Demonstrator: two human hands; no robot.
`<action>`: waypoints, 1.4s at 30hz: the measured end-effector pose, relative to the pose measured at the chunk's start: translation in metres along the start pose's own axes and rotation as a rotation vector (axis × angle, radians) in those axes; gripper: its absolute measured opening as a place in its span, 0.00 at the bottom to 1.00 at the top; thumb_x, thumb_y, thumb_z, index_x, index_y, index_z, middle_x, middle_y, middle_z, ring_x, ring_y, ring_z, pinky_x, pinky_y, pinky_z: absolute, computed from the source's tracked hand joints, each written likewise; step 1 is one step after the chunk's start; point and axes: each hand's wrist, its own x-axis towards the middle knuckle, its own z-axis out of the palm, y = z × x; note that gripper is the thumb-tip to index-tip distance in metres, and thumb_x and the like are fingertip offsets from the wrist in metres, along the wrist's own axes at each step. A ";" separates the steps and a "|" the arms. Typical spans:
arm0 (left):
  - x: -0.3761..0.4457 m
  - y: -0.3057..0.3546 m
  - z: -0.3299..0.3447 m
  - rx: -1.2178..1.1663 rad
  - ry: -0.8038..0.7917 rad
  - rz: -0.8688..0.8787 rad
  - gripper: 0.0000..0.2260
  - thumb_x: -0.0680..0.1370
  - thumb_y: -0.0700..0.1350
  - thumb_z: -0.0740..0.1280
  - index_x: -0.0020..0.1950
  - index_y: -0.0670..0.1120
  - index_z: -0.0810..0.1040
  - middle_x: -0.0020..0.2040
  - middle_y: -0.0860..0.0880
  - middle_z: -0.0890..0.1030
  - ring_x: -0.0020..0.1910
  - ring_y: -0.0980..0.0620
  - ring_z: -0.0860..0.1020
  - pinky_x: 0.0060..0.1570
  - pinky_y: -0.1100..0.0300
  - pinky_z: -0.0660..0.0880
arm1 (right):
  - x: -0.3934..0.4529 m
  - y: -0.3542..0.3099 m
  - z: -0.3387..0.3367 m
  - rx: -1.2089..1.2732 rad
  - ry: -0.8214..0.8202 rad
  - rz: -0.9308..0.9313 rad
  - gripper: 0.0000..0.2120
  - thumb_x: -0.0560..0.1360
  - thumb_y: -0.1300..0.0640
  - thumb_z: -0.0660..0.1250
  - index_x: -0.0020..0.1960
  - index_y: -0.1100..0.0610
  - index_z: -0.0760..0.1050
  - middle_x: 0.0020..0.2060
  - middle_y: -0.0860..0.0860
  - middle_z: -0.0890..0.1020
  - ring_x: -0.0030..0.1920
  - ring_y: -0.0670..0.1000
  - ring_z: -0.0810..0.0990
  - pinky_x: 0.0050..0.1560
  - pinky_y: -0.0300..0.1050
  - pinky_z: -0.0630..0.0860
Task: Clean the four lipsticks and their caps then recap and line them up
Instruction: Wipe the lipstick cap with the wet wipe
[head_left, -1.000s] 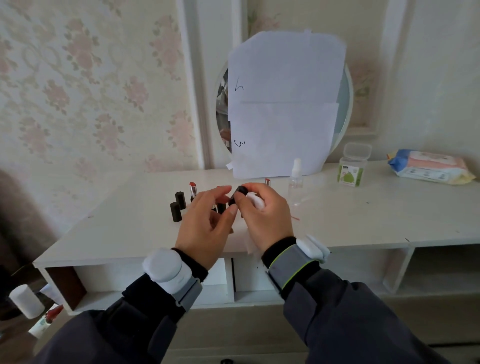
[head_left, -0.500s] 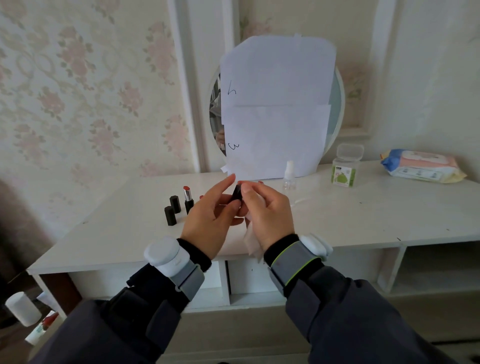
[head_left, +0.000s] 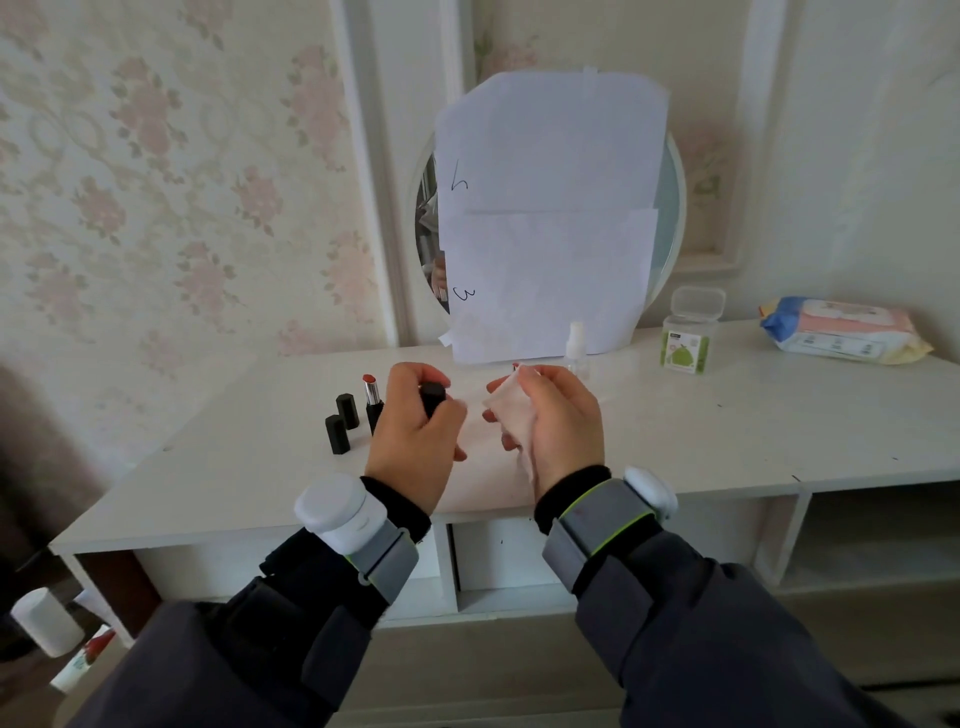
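My left hand (head_left: 415, 441) holds a small black lipstick part (head_left: 432, 396) between thumb and fingers; I cannot tell whether it is a cap or a tube. My right hand (head_left: 553, 426) grips a white wipe (head_left: 511, 410), a little apart from the left hand. On the white dresser top (head_left: 701, 431), left of my hands, an uncapped red lipstick (head_left: 372, 395) stands upright. Two black caps (head_left: 347, 410) (head_left: 336, 434) stand beside it. A red tip (head_left: 515, 367) peeks out behind my right hand's fingers.
A small clear spray bottle (head_left: 575, 345) stands behind my right hand. A clear box with a green label (head_left: 688, 338) and a wet-wipe pack (head_left: 841, 332) lie at the back right. A round mirror (head_left: 670, 218) covered with paper sheets leans on the wall.
My hands were together, the wipe working on the black part. Now they have drawn apart: the left keeps the black part, the right keeps the wipe.
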 end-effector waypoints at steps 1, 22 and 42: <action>-0.001 0.001 0.000 0.059 -0.024 0.014 0.06 0.78 0.39 0.64 0.48 0.49 0.70 0.36 0.44 0.72 0.30 0.50 0.72 0.30 0.60 0.74 | 0.001 0.001 0.001 -0.005 0.006 -0.006 0.06 0.78 0.61 0.65 0.42 0.61 0.75 0.40 0.61 0.83 0.36 0.56 0.78 0.28 0.41 0.72; 0.003 0.017 -0.001 0.037 -0.061 -0.032 0.09 0.78 0.45 0.68 0.39 0.45 0.78 0.24 0.51 0.71 0.22 0.53 0.69 0.25 0.61 0.70 | -0.012 0.004 -0.003 -0.195 -0.143 -0.211 0.15 0.79 0.61 0.64 0.65 0.52 0.76 0.45 0.42 0.79 0.41 0.32 0.77 0.47 0.27 0.72; 0.008 0.017 0.007 -0.202 0.023 -0.082 0.07 0.79 0.34 0.59 0.54 0.41 0.73 0.34 0.47 0.72 0.31 0.52 0.70 0.32 0.59 0.71 | -0.004 0.014 -0.007 -0.521 -0.024 -0.350 0.11 0.81 0.58 0.60 0.60 0.53 0.77 0.50 0.38 0.79 0.50 0.34 0.76 0.52 0.25 0.69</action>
